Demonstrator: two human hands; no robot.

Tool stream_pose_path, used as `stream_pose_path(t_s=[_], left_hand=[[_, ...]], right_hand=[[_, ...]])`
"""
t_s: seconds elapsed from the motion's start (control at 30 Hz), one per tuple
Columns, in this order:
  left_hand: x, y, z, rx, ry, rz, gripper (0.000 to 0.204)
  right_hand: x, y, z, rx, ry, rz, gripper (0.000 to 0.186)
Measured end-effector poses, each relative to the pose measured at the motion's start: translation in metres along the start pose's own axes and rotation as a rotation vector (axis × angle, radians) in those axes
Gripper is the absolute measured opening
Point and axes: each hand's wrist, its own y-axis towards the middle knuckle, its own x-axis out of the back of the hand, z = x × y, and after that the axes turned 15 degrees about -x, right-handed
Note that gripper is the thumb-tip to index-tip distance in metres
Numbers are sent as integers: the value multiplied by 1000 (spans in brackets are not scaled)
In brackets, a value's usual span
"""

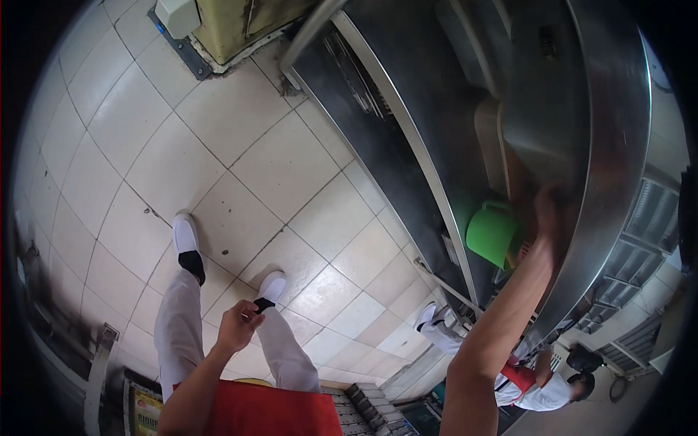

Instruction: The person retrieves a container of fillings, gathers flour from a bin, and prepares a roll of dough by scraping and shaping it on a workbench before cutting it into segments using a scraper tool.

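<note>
Our right hand reaches into a metal shelf unit, beside a green bucket.
We see the bucket on the shelf near our wrist; shadow hides those fingers, so we cannot tell whether they grip. Our left hand hangs by our white trousers, fingers loosely curled around nothing visible.

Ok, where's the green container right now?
The green container sits right of centre in the head view, on the metal shelf, beside the right hand.

Open air ahead of left hand, green container beside right hand, steel counter edge on its other side
</note>
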Motion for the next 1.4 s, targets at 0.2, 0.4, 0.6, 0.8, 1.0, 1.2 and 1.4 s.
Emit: stream_pose_path(t_s=[0.2,0.4,0.6,0.8,1.0,1.2,1.4], left_hand=[[-5,4,-1,-24,-11,20,32],[1,2,-1,-1,-29,-9,31],[-2,-2,0,-23,-40,2,31],[6,-2,0,-61,4,-5,30],[22,0,-14,11,-29,10,30],[25,6,-10,-39,-65,-21,29],[44,18,-19,30,-86,-23,31]], right_hand=[[18,-39,-5,51,140,-61,36],[35,-126,-52,120,234,-231,41],[68,-99,17,265,163,-271,38],[48,-29,41,284,15,-210,38],[14,1,-22,205,-88,-215,39],[-32,37,-120,-87,-155,-153,46],[-67,163,-135,-388,-107,-141,55]])
